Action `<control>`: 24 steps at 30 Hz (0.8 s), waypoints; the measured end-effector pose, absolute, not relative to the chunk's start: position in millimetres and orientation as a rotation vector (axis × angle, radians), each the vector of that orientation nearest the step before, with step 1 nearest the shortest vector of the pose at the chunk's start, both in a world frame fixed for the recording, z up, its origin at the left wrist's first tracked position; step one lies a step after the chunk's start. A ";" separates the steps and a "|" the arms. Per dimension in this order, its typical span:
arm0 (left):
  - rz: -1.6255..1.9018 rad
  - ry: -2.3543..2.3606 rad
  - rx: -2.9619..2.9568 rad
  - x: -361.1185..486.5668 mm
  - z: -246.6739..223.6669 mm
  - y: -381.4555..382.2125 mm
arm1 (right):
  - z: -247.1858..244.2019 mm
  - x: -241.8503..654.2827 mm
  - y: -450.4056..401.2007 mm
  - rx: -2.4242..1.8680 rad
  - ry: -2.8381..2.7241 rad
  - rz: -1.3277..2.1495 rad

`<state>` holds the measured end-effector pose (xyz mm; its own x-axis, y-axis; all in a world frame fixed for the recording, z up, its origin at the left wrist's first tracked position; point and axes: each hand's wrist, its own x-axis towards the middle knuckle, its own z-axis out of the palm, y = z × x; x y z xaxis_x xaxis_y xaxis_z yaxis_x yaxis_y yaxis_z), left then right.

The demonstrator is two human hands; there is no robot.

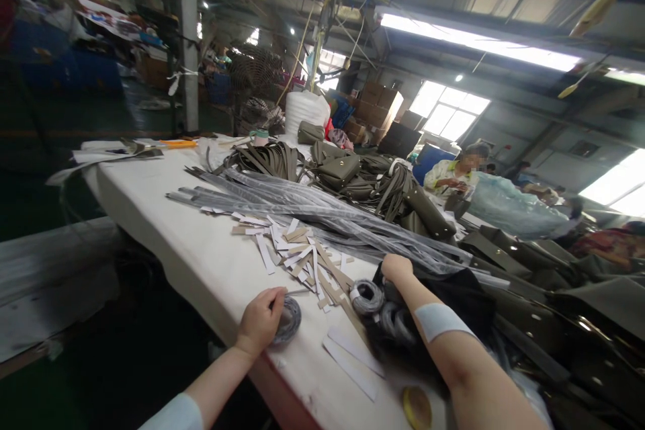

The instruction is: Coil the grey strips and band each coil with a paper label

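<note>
My left hand [261, 320] is closed on a grey coiled roll [289, 320] at the near edge of the white table [201, 252]. Farther right, my right hand [397, 269] reaches over a black cloth or bag [466, 302]; its fingers are curled, and what they hold, if anything, is hidden. Below that hand lie more grey coils [367, 297]. White and tan paper strips [297, 252] are scattered between and beyond my hands. Long grey plastic-wrapped strips [302, 205] stretch across the table behind them.
Dark olive bags [340, 171] and straps are heaped at the back, with more olive pieces [554, 302] at the right. A yellow tape roll [416, 407] lies near the front edge. A person [453, 178] is beyond the table; a metal post [189, 40] stands behind its left end.
</note>
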<state>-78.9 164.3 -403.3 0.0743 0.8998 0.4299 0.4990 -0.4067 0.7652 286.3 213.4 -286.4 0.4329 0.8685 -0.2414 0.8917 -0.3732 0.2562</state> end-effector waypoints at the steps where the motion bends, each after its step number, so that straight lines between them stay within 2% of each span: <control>1: 1.281 1.380 1.942 -78.8 -403.4 164.4 | -279.3 290.9 211.7 2.410 1.470 -0.061; 12: 1.287 1.401 1.939 -80.9 -409.4 166.9 | -165.0 358.8 206.4 3.092 1.140 0.448; 24: 1.287 1.409 1.950 -80.6 -411.9 167.4 | -143.7 392.7 208.3 3.303 1.060 0.513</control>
